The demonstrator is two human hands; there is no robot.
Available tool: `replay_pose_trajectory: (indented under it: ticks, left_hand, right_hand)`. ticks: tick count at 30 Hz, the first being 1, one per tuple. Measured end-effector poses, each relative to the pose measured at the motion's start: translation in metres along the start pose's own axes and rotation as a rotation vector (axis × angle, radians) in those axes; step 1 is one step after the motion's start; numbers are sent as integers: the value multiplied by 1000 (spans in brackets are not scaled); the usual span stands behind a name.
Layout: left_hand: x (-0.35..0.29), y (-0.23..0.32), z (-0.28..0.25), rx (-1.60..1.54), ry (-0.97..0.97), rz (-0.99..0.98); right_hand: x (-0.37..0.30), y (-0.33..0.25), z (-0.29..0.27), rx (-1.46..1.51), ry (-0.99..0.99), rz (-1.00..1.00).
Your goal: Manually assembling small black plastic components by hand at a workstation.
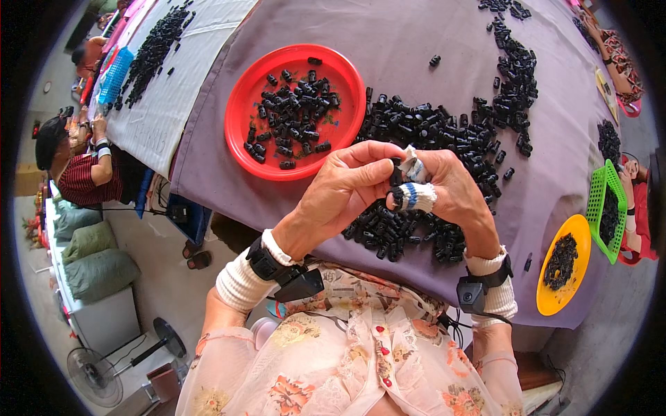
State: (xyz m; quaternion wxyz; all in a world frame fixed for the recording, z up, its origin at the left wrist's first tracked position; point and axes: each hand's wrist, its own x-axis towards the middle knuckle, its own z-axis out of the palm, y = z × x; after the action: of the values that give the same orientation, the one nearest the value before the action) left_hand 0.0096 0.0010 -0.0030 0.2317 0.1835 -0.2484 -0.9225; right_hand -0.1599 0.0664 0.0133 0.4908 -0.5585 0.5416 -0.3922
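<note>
In front of my chest my two hands meet over the near edge of the heap. My left hand (343, 191) is closed, thumb and fingertips pinching a small black plastic cylinder (397, 172), which looks like a cord lock. My right hand (454, 184) closes on the same piece from the other side. White knitted finger covers (416, 197), one with blue stripes, wrap its thumb and a finger. Fingertips partly hide the piece. Beneath and beyond lies a heap of similar black cylinders (416, 128). To the left, a red round tray (239, 90) holds more of them.
A grey-purple cloth (298, 21) covers the table. At right are a yellow plate (581, 239) with small black parts and a green basket (598, 197). Co-workers sit left (94, 173) and right. A fan (94, 374) stands on the floor at lower left.
</note>
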Motion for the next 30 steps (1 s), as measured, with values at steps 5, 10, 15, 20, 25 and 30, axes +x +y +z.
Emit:
replay_pose_trajectory:
  ticks: [5, 10, 15, 20, 25, 30]
  left_hand:
    - [0, -1, -2, -8, -30, -5]
    - [0, -2, -2, 80, -3, 20]
    - [-1, 0, 3, 161, 5, 67]
    - [0, 3, 3, 100, -45, 45]
    - [0, 1, 1, -4, -57, 13]
    - [-1, 2, 6, 147, 5, 76]
  right_hand:
    - [-1, 4, 2, 32, 5, -3]
    - [-1, 3, 2, 14, 4, -6]
    - [-1, 3, 4, 11, 14, -24]
    - [-1, -1, 2, 132, 8, -16]
    - [-1, 7, 2, 66, 64, -24]
    - [0, 1, 3, -5, 89, -53]
